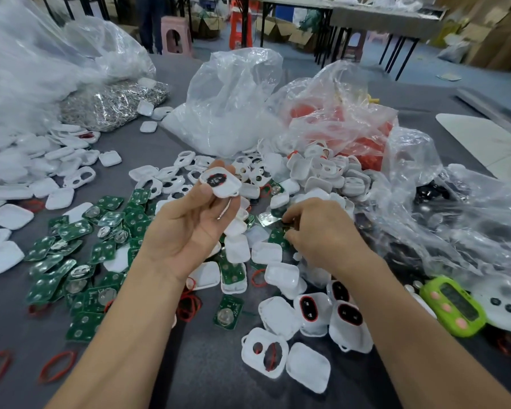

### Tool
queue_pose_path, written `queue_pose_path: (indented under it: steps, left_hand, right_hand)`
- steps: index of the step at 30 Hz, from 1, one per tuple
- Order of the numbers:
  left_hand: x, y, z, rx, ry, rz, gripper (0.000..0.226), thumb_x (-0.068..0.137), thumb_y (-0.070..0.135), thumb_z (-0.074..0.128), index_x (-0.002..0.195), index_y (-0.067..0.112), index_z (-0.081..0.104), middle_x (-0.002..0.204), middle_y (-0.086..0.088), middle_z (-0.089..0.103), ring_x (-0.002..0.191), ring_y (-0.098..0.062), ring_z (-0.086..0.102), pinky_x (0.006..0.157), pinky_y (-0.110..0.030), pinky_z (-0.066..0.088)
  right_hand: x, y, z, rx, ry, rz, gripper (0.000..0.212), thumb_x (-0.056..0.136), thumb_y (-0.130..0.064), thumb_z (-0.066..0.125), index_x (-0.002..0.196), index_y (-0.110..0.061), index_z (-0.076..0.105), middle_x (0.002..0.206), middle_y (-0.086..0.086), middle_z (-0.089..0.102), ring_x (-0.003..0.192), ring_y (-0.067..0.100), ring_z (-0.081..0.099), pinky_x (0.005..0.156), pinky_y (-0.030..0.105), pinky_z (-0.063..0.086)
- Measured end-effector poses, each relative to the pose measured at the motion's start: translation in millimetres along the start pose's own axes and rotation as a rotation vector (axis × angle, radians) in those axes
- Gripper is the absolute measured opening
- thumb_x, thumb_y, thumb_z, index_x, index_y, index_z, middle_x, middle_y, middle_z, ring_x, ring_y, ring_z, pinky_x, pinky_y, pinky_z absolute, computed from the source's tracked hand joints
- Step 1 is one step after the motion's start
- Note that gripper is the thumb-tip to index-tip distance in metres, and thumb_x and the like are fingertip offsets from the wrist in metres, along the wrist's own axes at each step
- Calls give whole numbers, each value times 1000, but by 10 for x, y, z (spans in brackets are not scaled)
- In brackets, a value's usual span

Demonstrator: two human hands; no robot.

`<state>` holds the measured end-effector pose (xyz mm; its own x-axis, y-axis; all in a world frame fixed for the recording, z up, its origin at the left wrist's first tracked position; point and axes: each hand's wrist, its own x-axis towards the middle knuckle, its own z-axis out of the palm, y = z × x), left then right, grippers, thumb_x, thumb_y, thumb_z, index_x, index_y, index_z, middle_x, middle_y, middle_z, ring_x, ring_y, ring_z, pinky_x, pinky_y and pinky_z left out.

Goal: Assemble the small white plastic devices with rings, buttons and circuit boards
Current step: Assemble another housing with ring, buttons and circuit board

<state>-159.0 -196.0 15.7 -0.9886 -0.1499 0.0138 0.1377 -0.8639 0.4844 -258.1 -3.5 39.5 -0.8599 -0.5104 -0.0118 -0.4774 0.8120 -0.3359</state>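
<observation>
Left hand (189,228) pinches smooth rounded-square shell (230,188) — red-ringed black button (216,180).

Pink stool (176,35), orange stool (241,28), grey folding tables (390,23), cardboard boxes (502,39) behind.

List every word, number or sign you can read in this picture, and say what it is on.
No text is legible.
Green circuit board: white print too small.
Green timer: screen blurred.
Black button pad: marks blurred.
</observation>
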Motion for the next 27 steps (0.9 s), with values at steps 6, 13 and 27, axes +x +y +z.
queue_pose_path:
  steps: [6, 13, 27]
  left_hand:
    - [22, 40, -37, -18, 11, 22, 67, 49, 7, 100, 112, 10, 78, 123, -8, 74, 108, -20, 73, 100, -35, 56]
    - [22, -1, -4, 32, 20, 3, 74, 44, 8, 101, 115, 12, 77, 122, -7, 73, 106, -20, 72, 101, -34, 54]
    - [56, -167, 33, 277, 60, 31, 49, 74, -14, 57, 111, 11, 76, 113, -4, 78, 105, -18, 74, 91, -32, 61]
  right_hand:
    - [20, -117, -26, -7, 111, -14, 23, 87, -18, 67, 100, -32, 80, 100, 0, 77, 95, 25, 69, 82, 35, 57]
    - [137, -321, 128, 72, -88, -112, 10, 84, -24, 79, 92, -19, 77, 79, -3, 68, 79, 19, 61, 69, 27, 46]
    - [-100, -56, -370, 938, 185, 72, 25, 84, 1, 73, 69, -18, 68, 63, 2, 66, 50, 10, 50, 54, 26, 43]
